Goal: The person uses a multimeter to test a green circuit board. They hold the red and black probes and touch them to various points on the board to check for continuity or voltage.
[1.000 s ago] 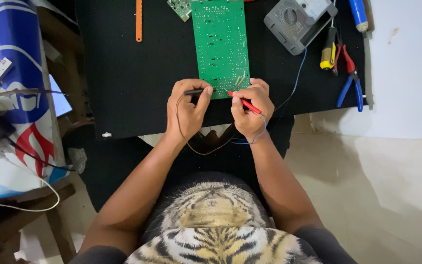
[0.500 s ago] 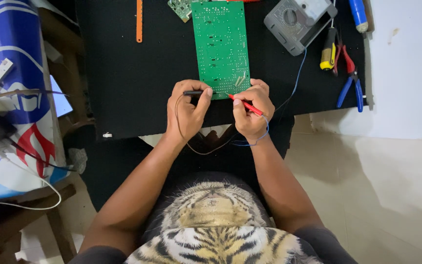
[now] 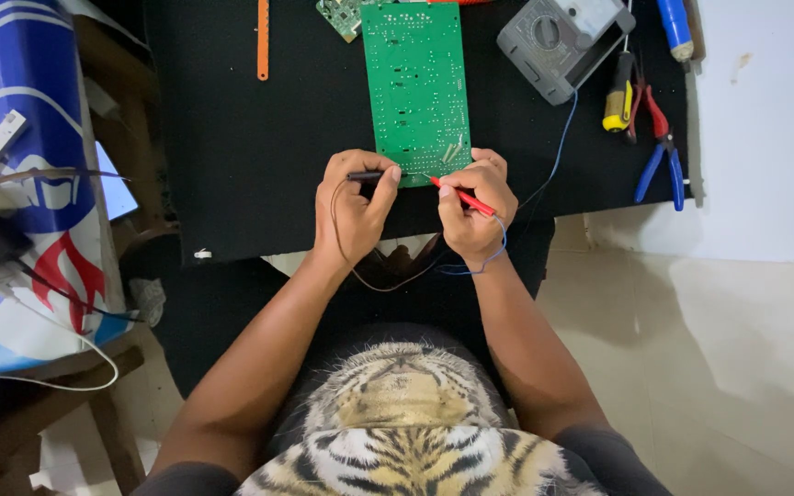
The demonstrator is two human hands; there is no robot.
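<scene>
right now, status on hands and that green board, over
Left hand pinching black probe. Right hand holding red probe. Both tips at green board near edge. Nothing blocking.

A shirt [image 3: 406, 432] with a big tiger face on the front, yellow-brown fur with black stripes and white bits. Short dark sleeves [image 3: 613, 464] at the shoulders. Bare arms, bare hands [image 3: 475, 207], no rings, no watch.

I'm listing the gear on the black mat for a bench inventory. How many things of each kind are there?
Green circuit boards: 2, large and small
Test probes: 2, black in left hand, red in right hand
Grey multimeter: 1
Pliers: 1
Screwdrivers: 2, yellow-handled and blue-handled
Orange strip: 1
Total: 9
</scene>
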